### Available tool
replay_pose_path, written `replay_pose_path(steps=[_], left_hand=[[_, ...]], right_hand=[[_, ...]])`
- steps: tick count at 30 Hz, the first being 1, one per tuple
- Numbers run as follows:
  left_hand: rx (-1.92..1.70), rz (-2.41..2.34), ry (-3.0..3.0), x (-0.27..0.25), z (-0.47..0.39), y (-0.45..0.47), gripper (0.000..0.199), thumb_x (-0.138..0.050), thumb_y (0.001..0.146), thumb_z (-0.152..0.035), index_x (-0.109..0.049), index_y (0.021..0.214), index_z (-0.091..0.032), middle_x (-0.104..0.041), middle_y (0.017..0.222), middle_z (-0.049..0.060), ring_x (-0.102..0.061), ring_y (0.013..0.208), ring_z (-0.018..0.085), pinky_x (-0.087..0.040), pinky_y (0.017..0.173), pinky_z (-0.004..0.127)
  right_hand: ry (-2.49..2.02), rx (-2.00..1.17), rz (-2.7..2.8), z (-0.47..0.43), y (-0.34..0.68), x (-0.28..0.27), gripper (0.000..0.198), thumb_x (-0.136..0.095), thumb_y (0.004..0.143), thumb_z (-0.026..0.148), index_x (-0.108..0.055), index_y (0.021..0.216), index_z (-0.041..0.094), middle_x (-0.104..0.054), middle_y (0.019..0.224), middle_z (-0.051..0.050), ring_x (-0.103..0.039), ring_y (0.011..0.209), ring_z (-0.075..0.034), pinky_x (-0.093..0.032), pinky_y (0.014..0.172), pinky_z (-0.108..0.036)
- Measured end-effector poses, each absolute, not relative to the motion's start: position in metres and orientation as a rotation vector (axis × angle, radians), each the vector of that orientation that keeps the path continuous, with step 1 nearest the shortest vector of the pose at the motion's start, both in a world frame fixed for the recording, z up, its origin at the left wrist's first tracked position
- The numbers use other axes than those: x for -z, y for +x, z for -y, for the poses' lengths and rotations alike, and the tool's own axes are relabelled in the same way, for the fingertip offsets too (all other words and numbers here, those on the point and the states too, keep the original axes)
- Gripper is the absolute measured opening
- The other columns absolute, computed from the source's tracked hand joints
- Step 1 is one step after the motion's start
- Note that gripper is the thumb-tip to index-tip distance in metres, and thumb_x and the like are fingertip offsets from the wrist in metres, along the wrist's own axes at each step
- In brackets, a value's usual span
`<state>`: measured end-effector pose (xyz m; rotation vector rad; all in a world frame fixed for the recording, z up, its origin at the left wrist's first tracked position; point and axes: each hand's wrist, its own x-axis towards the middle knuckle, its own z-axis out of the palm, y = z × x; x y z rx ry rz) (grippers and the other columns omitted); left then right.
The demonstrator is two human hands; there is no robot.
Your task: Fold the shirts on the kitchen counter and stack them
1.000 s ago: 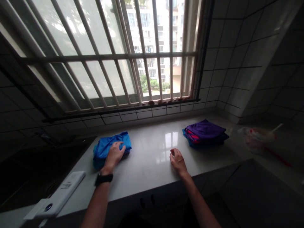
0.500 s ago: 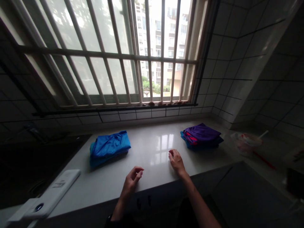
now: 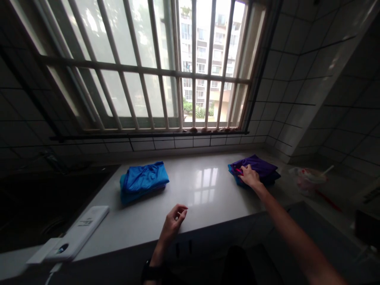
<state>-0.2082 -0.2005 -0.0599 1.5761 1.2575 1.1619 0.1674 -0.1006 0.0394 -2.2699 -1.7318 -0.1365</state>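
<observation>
Fingers (image 3: 242, 170) of the right hand (image 3: 251, 177) rest at the left near side of the purple folded cloth (image 3: 261, 165), beside the pink-red cloth (image 3: 238, 171) showing beneath it; whether they pinch fabric or only touch it is not discernible. Fingers of the left hand (image 3: 173, 221) curl loosely, holding nothing, near the front edge of the white countertop surface (image 3: 208, 211).

Location: the purple folded cloth tops a pile toward the rear right corner of the surface; dark blue cloth (image 3: 272, 180) protrudes below.

Handling (estimated): light, limp and unbreakable. The sheen suggests a smooth weave, so layers may slide over one another. To lift a single layer, pinch a folded edge between thumb and fingers; to shift the whole pile, support it from below with both hands.

Clearances: a second pile, topped by blue shiny cloth (image 3: 147, 177), lies near the left edge, which borders the dark sink (image 3: 65, 194). The span between the piles gives room for lateral movement. A white device (image 3: 93, 219) with a cable (image 3: 52, 273) occupies the front left corner. To the right of the purple folded cloth, a clear plastic bag (image 3: 308, 180) limits travel. Rearward, the tiled wall (image 3: 184, 141) bounds the surface.
</observation>
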Motion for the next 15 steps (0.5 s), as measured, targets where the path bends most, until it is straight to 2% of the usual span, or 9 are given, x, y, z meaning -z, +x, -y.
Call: replay_pose_path(steps=[4, 7, 12, 15], left_hand=[[-1.160, -1.254, 1.586, 0.061, 0.199, -0.208, 0.033, -0.059, 0.082, -0.054, -0.068, 0.087, -0.022, -0.065, 0.077, 0.001, -0.060, 0.071, 0.019, -0.048, 0.067, 0.030], [-1.160, -1.258, 1.596, 0.065, 0.198, -0.209, 0.032, -0.059, 0.083, -0.053, -0.068, 0.087, -0.022, -0.066, 0.078, 0.001, -0.060, 0.070, 0.018, -0.048, 0.067, 0.030], [-1.132, -1.273, 1.614, 0.065, 0.197, -0.210, 0.034, -0.060, 0.084, -0.053, -0.069, 0.089, -0.022, -0.068, 0.080, 0.002, -0.060, 0.069, 0.018, -0.048, 0.066, 0.030], [-1.121, -1.247, 1.611, 0.062, 0.198, -0.209, 0.037, -0.060, 0.084, -0.055, -0.071, 0.094, -0.020, -0.070, 0.083, 0.004, -0.063, 0.073, 0.020, -0.050, 0.069, 0.031]], right_hand=[[-2.256, 0.085, 1.860, 0.091, 0.176, -0.045, 0.015, -0.074, 0.081, 0.024, -0.074, 0.097, 0.022, -0.069, 0.104, -0.011, -0.069, 0.083, -0.025, -0.048, 0.070, -0.032], [-2.225, 0.150, 1.798, 0.086, 0.181, -0.073, 0.008, -0.068, 0.085, 0.023, -0.073, 0.091, 0.020, -0.070, 0.099, -0.011, -0.068, 0.084, -0.025, -0.047, 0.071, -0.031], [-1.705, 0.395, 1.615, 0.085, 0.171, -0.137, 0.016, -0.061, 0.091, 0.031, -0.069, 0.087, 0.018, -0.069, 0.097, -0.011, -0.066, 0.086, -0.023, -0.048, 0.075, -0.031], [-1.414, 0.215, 1.565, 0.090, 0.150, -0.162, 0.029, -0.061, 0.090, 0.047, -0.067, 0.085, 0.019, -0.070, 0.084, -0.007, -0.066, 0.074, -0.021, -0.051, 0.065, -0.030]])
